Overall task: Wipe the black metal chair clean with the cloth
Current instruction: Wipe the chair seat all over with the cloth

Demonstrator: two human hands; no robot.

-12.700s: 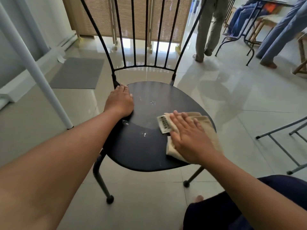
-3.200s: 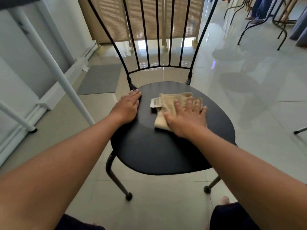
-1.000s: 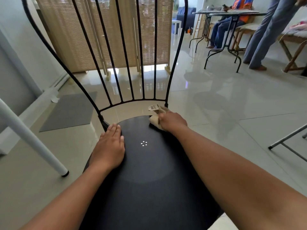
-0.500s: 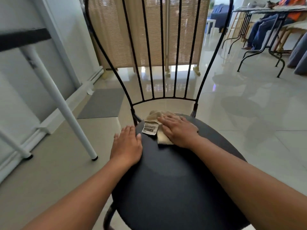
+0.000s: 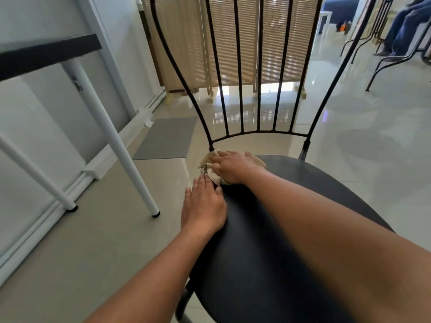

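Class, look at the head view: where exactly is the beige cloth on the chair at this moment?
The beige cloth lies at the seat's back-left corner, pressed under the right hand, just beyond the left hand.

The chair [image 5: 291,229] fills the lower right of the frame, its backrest bars rising at top centre. At the seat's far left corner the right hand [image 5: 233,167] lies on the cloth [image 5: 211,167]; the left hand [image 5: 203,209] rests just below it on the seat's left edge. Table legs [image 5: 112,136] stand at left, a floor mat [image 5: 166,138] behind them, a slatted screen [image 5: 233,40] beyond the backrest.
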